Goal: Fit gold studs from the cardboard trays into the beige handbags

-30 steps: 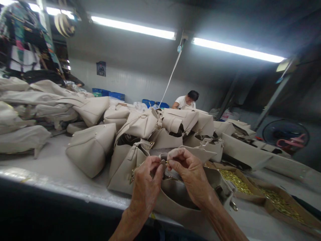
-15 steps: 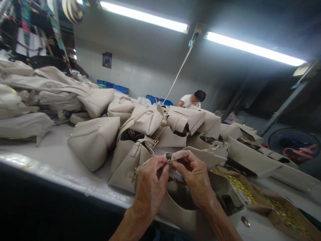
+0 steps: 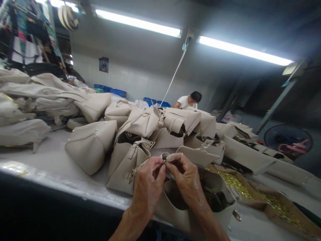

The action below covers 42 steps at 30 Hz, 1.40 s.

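Both hands meet above an open beige handbag (image 3: pixel 175 216) at the table's front edge. My left hand (image 3: pixel 147 184) pinches the narrow beige strap (image 3: pixel 164 155) of this bag between thumb and fingers. Against it, my right hand (image 3: pixel 188 177) pinches a small gold-coloured fitting (image 3: pixel 165 162); the fingers hide most of it. Dark lining shows inside the bag's opening below the hands. Left of my hands stands another beige handbag (image 3: pixel 127 164) with gold buckles, close to my left wrist.
Cardboard trays hold many small gold-coloured metal parts (image 3: pixel 234 184) on the right. A metal clasp (image 3: pixel 236 216) is by the bag. Beige bags (image 3: pixel 92 145) crowd the table (image 3: pixel 50 174). A person (image 3: pixel 187 101) bends behind the pile; a fan (image 3: pixel 288 142) stands far right.
The view has shifted slightly, moving the scene a little left and down. Both hands keep their pinch, and the gold fitting between the fingertips shows less than before.
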{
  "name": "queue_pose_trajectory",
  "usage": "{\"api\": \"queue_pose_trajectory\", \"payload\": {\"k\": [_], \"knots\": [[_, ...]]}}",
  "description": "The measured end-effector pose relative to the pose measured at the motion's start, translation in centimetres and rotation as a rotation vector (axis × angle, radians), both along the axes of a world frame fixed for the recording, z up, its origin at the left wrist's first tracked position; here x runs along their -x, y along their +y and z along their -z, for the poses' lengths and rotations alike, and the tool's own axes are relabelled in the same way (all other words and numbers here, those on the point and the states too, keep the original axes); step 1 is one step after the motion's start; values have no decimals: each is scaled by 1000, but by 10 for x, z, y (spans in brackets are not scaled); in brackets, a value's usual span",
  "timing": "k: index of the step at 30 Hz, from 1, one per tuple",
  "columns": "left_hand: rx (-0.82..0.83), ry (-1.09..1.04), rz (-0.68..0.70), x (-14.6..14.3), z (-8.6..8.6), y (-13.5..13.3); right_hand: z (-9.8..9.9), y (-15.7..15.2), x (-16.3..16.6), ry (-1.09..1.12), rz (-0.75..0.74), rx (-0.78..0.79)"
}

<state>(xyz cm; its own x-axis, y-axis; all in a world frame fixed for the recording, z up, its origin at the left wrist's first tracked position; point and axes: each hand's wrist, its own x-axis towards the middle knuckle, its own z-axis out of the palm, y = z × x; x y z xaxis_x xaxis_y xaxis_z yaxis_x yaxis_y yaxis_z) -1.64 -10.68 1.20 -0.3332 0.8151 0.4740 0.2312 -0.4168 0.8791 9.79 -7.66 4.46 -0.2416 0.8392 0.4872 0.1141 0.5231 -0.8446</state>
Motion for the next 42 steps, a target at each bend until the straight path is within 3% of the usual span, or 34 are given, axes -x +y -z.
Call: {"api": "queue_pose_trajectory", "payload": {"k": [5, 12, 16, 22, 27, 35, 42], "knots": [[-92, 166, -59, 0, 8, 3, 3, 6, -4, -66, -22, 91], [-280, 401, -204, -3, 17, -9, -3, -12, -6, -228, 65, 43], [-229, 474, -297, 0, 17, -27, 13, -9, -11, -114, 68, 79], [-161, 627, -289, 6, 23, -39, 35, -4, -8, -116, 33, 110], [-119, 600, -272, 4, 32, -38, 37, -5, -8, 69, -20, 90], [104, 384, -305, 2, 32, -22, 34, -9, -14, 235, -111, 103], [-8, 375, -322, 4, 37, -4, 37, -5, -15, 194, -98, 37]]}}
